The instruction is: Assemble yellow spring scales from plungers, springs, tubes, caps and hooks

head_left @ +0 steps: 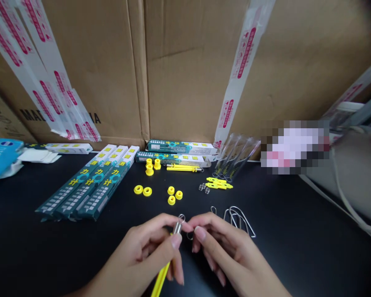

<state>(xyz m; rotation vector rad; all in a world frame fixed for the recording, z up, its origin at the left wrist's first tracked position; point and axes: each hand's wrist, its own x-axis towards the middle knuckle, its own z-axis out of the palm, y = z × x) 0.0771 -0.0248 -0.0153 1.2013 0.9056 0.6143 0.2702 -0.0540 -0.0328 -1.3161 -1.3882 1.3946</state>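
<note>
My left hand (148, 251) is closed around a yellow plastic strip (161, 280) that has a metal coil spring (177, 228) at its upper end. The spring's end loop (181, 217) sticks up past the fingertips. Close beside it, my right hand (218, 243) pinches a small metal wire loop (189, 236), mostly hidden by thumb and forefinger. The right forefinger's tip meets the left forefinger near the spring. Bent metal wire hooks (240, 218) lie just beyond my right hand.
Yellow collars (149, 169), rings (147, 191) and small caps (171, 200) stand ahead. Yellow strips with springs (184, 168), short springs (207, 190), flat yellow pieces (219, 184) and several clear tubes (235, 156) lie behind. Printed boxes (89, 181) lie left; cardboard (179, 74) walls the back.
</note>
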